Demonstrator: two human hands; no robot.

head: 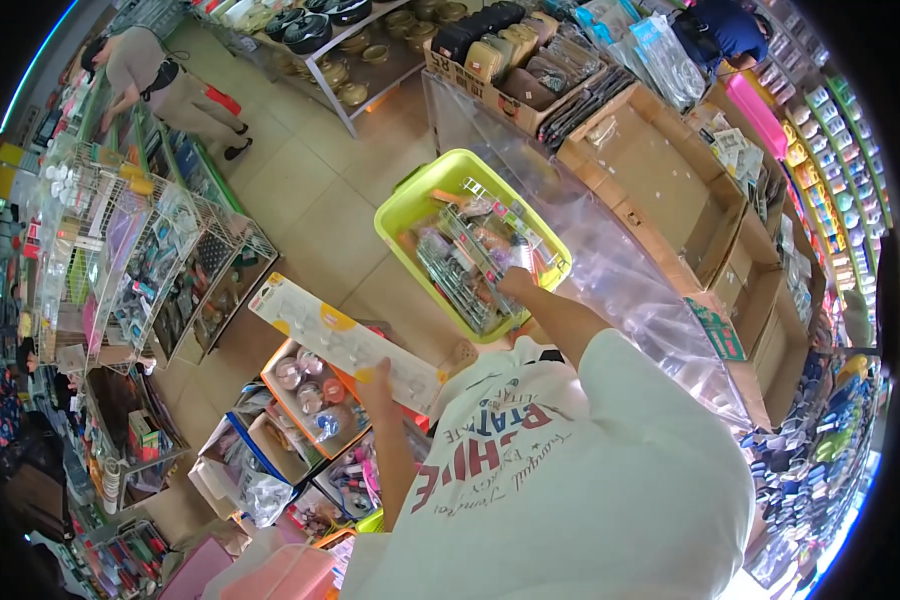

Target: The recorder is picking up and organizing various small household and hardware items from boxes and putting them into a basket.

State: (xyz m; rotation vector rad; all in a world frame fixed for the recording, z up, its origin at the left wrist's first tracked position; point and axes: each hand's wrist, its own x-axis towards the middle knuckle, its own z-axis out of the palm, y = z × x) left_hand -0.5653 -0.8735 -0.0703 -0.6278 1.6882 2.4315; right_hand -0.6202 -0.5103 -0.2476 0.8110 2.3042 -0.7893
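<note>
My left hand [376, 388] grips the lower end of a long white-and-yellow packaged card [337, 330], which appears to hold several clear hooks. The card slants over an orange-rimmed box of clear round ornaments. My right hand [517, 282] is inside a lime-green plastic tub [392, 189], at the near end of a long packaged metal rack [471, 244]. Its fingertips are partly hidden, so I cannot tell whether they grip the rack. Bundled chrome wire racks [454, 289] and other packaged goods fill the tub.
Open cardboard boxes [645, 172] sit on a plastic-covered stand to the right. Wire display baskets [142, 262] stand at the left, beyond the tiled floor [307, 187]. One person [157, 82] bends over shelves at upper left; another [720, 34] is at upper right.
</note>
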